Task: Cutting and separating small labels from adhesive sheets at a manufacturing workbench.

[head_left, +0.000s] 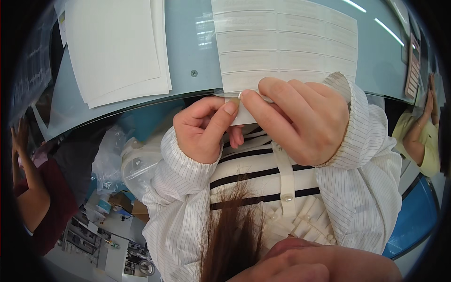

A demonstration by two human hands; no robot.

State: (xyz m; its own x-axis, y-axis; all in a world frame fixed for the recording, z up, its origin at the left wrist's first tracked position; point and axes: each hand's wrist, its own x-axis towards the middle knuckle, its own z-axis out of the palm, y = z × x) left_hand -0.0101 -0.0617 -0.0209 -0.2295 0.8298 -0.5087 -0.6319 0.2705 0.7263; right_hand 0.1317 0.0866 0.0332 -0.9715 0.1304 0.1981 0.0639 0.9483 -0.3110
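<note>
A white sheet of peel-off labels (282, 42) lies on the pale blue table (192, 47), its near edge at the table's rim. My left hand (202, 134) pinches a small white label (243, 115) between thumb and forefinger at that edge. My right hand (300, 122) is curled beside it, its fingertips gripping the same label and the sheet's edge from the right. Both wrists wear white pin-striped cuffs. The label's lower part is hidden behind my fingers.
A stack of blank white paper (117, 47) lies at the table's left. A calculator (413, 70) sits at the far right. One person in dark red (37, 202) is at the left, another's yellow sleeve (425, 141) at the right. Clear plastic bags (112, 160) lie below the table edge.
</note>
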